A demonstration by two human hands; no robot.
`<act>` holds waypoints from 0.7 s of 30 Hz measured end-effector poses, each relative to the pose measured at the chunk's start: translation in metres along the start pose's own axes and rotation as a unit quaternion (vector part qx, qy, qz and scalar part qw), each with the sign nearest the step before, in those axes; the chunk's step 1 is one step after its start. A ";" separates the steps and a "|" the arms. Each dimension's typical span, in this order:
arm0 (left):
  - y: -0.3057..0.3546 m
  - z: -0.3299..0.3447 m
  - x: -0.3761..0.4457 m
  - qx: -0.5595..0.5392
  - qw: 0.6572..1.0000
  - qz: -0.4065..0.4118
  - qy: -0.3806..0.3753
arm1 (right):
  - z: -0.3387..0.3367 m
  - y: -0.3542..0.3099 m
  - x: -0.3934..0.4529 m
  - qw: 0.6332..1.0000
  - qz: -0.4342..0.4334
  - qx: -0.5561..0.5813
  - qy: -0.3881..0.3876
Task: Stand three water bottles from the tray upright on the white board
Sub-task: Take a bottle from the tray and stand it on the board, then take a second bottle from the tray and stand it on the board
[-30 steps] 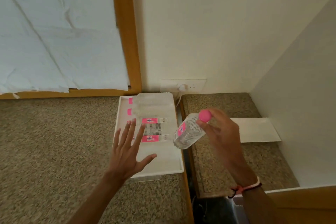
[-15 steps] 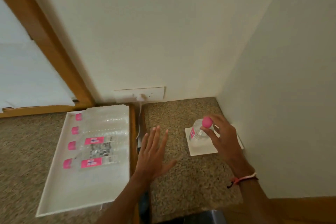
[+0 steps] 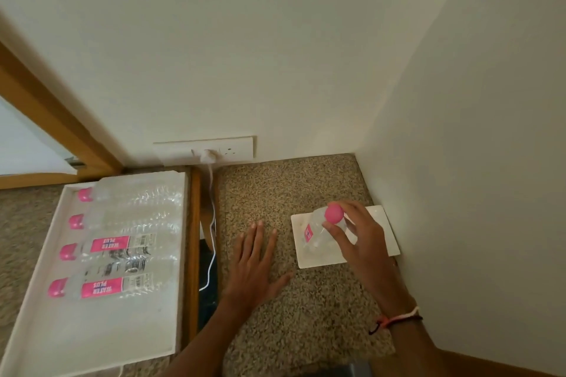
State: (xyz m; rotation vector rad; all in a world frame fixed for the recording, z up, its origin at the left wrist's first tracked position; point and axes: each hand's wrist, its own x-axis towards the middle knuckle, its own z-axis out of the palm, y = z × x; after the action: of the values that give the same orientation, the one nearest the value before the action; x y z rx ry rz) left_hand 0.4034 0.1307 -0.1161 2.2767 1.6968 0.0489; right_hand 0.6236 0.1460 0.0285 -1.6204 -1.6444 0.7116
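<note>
A clear water bottle with a pink cap stands on the white board in the right corner of the speckled counter. My right hand grips it near the neck from the right. My left hand hovers flat with fingers spread over the counter, just left of the board, holding nothing. On the left, a white tray holds several more pink-capped bottles lying on their sides, caps to the left.
A wooden-edged gap with a white cable separates the two counters. A wall socket plate sits above it. Walls close in behind and right of the board. A wooden frame runs up the left.
The view swung right from the tray to the corner. My right hand carried the bottle from over the tray's edge onto the white board. My left hand moved right, off the tray.
</note>
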 end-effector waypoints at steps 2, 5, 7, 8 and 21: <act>0.001 -0.004 0.001 -0.001 1.000 0.002 -0.004 | 0.000 -0.002 0.003 1.000 0.011 0.006 -0.003; -0.002 -0.023 -0.002 0.001 1.000 0.007 0.007 | -0.001 -0.014 0.004 1.000 0.024 0.009 -0.004; -0.011 -0.043 -0.010 -0.003 1.000 0.015 0.023 | -0.001 -0.027 0.003 0.999 0.038 -0.005 0.004; -0.014 -0.054 -0.012 -0.005 0.999 0.017 0.039 | -0.004 -0.032 0.003 0.999 0.041 -0.018 0.014; -0.196 -0.159 -0.162 -0.024 0.979 -0.042 0.198 | 0.164 -0.185 -0.067 0.986 -0.152 -0.026 0.060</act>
State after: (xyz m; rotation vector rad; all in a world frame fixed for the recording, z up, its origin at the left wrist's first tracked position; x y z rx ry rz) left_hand 0.1393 0.0630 0.0090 2.2659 1.9523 0.5523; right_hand 0.3791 0.0834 0.0703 -1.3764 -1.7817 0.4093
